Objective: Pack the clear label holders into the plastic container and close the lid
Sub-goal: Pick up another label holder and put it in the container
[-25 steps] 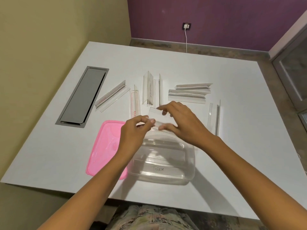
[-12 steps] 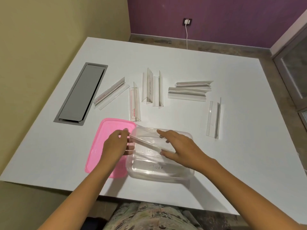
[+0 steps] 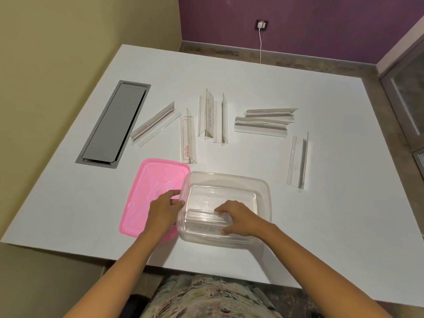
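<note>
1. the pink lid (image 3: 151,198) is lying off, left of the plastic container (image 3: 263,191), on the tabletop (image 3: 344,214).
2. the left hand (image 3: 164,211) fingers are curling against its wall.
3. the right hand (image 3: 241,218) fingers are pressing one label holder (image 3: 204,215) inside.
4. seven loose holders (image 3: 261,127) are waiting behind, unpacked.

The large white rectangular bench (image 3: 229,72) stands in a corner of the room. On its left part a long grey metal cable hatch (image 3: 112,122) is set into the top. The wall on the left is a dull yellow-green painted wall (image 3: 80,37), and the far wall is a dark purple painted wall (image 3: 321,24). On the purple wall there is a black wall socket (image 3: 262,25) with a white charger cable (image 3: 260,48) hanging down. The brown stone floor (image 3: 298,61) shows behind the bench. At the right edge stands a grey-framed glass door (image 3: 406,92).
</note>
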`<control>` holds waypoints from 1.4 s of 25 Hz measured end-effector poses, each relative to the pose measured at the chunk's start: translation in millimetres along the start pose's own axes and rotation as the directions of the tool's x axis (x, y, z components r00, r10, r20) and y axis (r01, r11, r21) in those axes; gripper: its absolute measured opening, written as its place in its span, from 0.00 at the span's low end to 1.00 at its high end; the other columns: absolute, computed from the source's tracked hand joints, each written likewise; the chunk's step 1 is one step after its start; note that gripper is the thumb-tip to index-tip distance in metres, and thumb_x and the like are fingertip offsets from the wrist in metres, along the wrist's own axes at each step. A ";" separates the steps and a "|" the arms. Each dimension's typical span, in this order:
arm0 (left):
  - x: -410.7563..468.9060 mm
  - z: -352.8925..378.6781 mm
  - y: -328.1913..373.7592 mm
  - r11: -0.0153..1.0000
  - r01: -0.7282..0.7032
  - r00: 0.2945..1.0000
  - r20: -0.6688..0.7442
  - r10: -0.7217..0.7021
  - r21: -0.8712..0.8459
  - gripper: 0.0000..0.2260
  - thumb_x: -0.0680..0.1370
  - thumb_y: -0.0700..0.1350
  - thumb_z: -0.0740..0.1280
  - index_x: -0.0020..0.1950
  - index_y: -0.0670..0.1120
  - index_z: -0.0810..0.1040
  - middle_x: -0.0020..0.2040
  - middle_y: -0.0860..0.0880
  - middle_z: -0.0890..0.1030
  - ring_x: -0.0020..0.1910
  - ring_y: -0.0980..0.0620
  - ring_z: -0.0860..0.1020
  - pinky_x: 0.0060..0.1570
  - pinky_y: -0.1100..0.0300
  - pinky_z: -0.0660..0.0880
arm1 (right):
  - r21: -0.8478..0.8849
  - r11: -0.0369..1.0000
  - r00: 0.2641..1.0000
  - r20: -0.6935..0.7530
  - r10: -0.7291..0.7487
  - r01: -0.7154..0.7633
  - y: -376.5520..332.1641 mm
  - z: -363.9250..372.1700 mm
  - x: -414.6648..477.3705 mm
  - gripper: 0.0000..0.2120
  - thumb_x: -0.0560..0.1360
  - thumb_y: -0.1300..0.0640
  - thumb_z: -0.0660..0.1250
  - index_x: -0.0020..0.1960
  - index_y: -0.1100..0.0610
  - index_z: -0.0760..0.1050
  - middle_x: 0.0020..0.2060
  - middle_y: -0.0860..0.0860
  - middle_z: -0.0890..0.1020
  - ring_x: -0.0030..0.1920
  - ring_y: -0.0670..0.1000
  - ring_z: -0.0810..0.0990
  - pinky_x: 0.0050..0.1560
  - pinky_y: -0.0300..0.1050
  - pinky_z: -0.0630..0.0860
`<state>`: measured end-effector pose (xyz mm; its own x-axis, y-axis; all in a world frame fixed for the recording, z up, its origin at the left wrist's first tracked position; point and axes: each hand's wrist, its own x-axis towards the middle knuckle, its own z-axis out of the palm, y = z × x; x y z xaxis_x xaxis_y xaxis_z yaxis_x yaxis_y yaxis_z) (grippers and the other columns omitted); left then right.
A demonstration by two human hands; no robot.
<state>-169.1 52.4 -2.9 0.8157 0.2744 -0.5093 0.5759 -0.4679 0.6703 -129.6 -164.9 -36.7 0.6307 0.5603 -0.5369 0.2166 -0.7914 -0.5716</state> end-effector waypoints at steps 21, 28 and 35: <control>2.4 2.4 -7.6 0.999 -0.050 0.999 -0.009 0.050 0.005 0.16 0.78 0.43 0.66 0.65 0.47 0.75 0.51 0.45 0.83 0.40 0.53 0.79 0.30 0.70 0.72 | 0.392 0.844 0.270 -0.823 0.499 -0.366 82.9 -89.8 -8.2 0.18 0.75 0.63 0.65 0.63 0.64 0.68 0.60 0.62 0.71 0.61 0.62 0.70 0.61 0.53 0.71; 5.7 3.1 -9.5 0.999 -0.049 0.999 -0.004 0.049 0.002 0.16 0.78 0.43 0.66 0.66 0.46 0.75 0.53 0.44 0.83 0.44 0.51 0.78 0.36 0.63 0.77 | 0.471 0.622 0.281 -0.608 0.743 -0.625 129.6 -93.6 -4.9 0.17 0.76 0.66 0.63 0.62 0.68 0.63 0.59 0.65 0.72 0.55 0.65 0.77 0.51 0.55 0.76; 4.6 6.6 -1.4 0.994 -0.081 0.996 -0.029 0.083 0.080 0.24 0.74 0.42 0.70 0.69 0.49 0.71 0.68 0.46 0.74 0.62 0.45 0.76 0.63 0.49 0.70 | 0.608 0.620 0.228 -0.598 0.769 -0.497 135.7 -98.0 -22.2 0.06 0.73 0.73 0.61 0.49 0.67 0.74 0.45 0.64 0.79 0.48 0.65 0.81 0.42 0.49 0.76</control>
<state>-166.6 48.9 -9.8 0.8620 0.2586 -0.4359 0.5020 -0.5540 0.6641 -41.2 -308.7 -41.5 0.7557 -0.6265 -0.1908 -0.6317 -0.6204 -0.4648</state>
